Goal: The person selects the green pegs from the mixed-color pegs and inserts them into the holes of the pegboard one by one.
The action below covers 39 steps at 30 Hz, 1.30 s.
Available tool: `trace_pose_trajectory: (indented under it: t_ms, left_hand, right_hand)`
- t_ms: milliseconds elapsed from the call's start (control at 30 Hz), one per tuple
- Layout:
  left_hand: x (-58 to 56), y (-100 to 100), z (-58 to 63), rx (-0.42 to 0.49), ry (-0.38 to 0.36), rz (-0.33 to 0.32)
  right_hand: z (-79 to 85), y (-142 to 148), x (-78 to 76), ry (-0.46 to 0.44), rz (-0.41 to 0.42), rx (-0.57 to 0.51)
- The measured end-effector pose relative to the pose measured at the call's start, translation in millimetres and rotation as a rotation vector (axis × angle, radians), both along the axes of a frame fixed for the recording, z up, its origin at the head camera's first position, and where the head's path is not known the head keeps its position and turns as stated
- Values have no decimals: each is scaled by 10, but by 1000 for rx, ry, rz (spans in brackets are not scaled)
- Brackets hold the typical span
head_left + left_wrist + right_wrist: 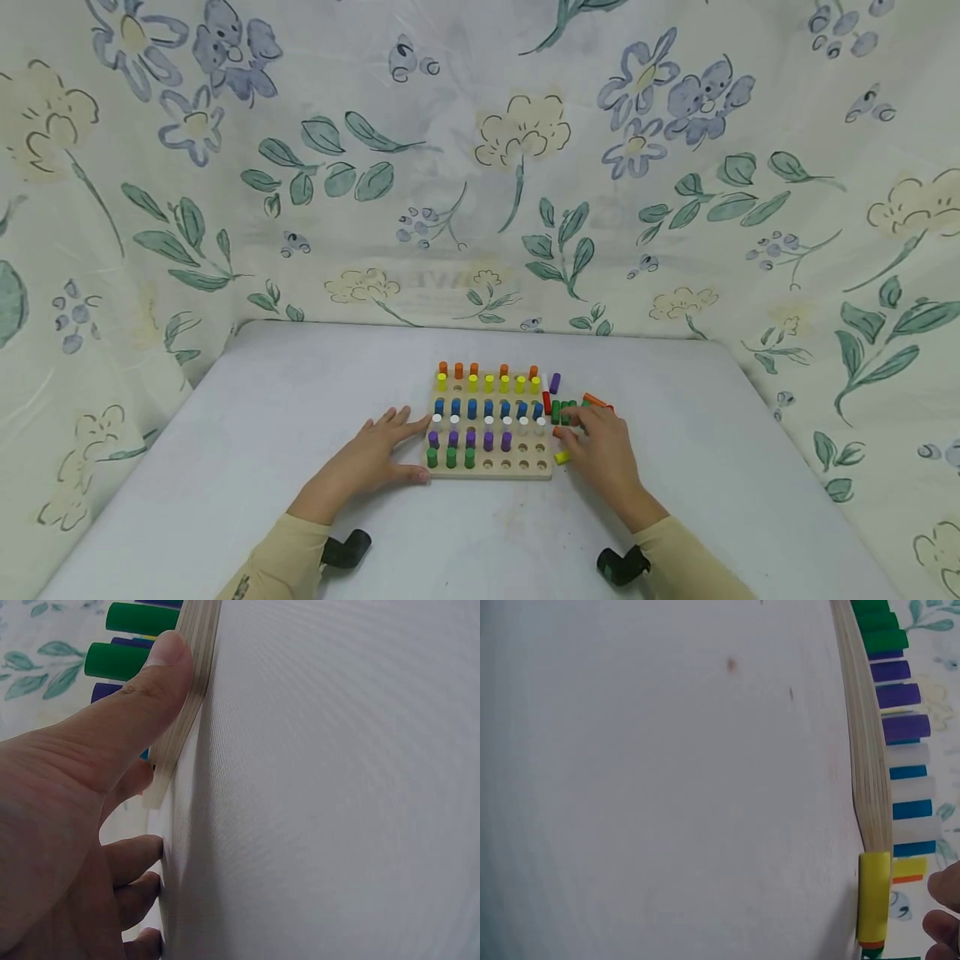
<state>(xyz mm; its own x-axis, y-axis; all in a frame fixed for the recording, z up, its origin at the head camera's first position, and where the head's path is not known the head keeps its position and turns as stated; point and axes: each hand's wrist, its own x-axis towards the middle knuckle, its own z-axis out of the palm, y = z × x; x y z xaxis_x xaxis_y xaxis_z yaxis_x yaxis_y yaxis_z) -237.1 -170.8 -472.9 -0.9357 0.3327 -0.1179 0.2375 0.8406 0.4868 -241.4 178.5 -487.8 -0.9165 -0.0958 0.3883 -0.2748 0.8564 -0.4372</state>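
A wooden pegboard (491, 477) lies on the table, with rows of upright orange, yellow, blue, white, purple and green pegs. Three green pegs (451, 457) stand at the left of its nearest row, with bare holes to their right. My left hand (367, 454) rests beside the board's left side, thumb against its front edge in the left wrist view, other fingers spread toward the tabletop. My right hand (600, 446) hovers over loose pegs right of the board, thumb and fingertips apart. Near its fingertips lie a yellow peg (874, 896), an orange peg and green pegs (565, 412).
Beyond the right hand lie another orange peg (596, 400) and a red peg (547, 402). A loose purple peg (555, 382) is by the board's far right corner. A floral cloth (450, 208) hangs behind the white table (300, 375).
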Motion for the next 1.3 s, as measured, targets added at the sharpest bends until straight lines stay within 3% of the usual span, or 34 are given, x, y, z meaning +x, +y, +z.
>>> trace_pose_trajectory:
  t_ms: [533,933,1300]
  left_hand:
    - [6,-7,5,-3,-8,6]
    - [6,-9,15,-7,-15,11]
    - [9,1,36,-4,-20,10]
  right_hand:
    - [25,99,-84,-67,-73,-62]
    - [26,159,-118,-40,-103,-79]
    - [12,197,-213,-75,-119,-111]
